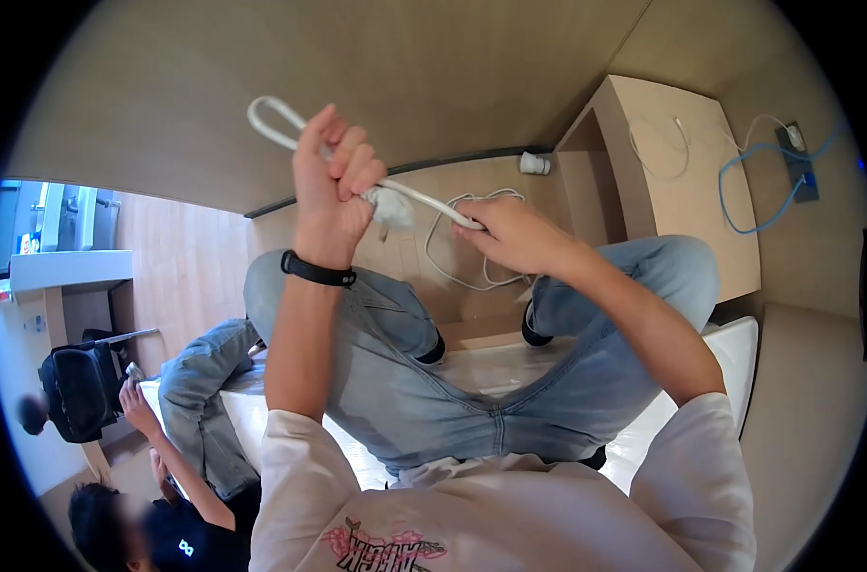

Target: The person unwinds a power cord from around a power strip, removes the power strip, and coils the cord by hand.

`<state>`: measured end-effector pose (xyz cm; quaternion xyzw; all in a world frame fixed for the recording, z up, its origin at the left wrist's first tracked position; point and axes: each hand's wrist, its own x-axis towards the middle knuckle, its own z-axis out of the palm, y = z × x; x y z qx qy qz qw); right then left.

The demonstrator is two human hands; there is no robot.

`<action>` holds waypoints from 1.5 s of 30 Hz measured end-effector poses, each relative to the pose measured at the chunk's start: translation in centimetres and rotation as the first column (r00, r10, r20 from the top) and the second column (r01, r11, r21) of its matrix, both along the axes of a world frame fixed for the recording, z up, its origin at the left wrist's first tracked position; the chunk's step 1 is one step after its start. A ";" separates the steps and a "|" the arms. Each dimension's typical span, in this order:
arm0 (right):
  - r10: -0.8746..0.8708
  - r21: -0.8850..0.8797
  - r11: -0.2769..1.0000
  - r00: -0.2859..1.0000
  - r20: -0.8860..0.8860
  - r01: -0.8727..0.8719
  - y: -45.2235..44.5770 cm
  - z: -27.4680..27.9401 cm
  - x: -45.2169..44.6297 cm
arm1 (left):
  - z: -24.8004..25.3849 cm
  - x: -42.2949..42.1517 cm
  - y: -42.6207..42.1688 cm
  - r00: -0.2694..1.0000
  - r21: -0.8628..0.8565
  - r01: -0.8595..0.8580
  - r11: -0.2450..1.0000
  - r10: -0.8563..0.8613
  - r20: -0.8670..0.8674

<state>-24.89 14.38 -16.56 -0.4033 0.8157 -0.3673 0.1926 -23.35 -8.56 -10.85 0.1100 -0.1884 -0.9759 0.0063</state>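
A thick white cable [424, 198] runs between my two hands. My left hand [340, 181], raised with a black band on its wrist, is closed around it, and a loop of the cable sticks out above the fingers. A crumpled whitish piece [391, 208], perhaps cloth or plastic, hangs at the lower edge of the left fist. My right hand [517, 231] is lower and to the right. Its thumb and fingers pinch the same cable. Below that hand, thinner-looking white cord [467, 284] lies in loose loops on the floor; whether it joins the held cable is hidden.
A small white cylinder [534, 164] lies by the panel. A wooden cabinet [676, 181] stands right, with a white cord on top. A blue cable [738, 227] hangs from a wall socket plate [797, 164]. Another person [200, 486] sits at lower left, near a black chair [81, 391].
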 end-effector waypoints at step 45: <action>-0.314 0.001 0.948 0.935 -0.163 0.319 -0.1 1.8 -1.2 | -2.9 0.3 6.6 0.920 -0.838 0.294 0.460 -0.373 0.118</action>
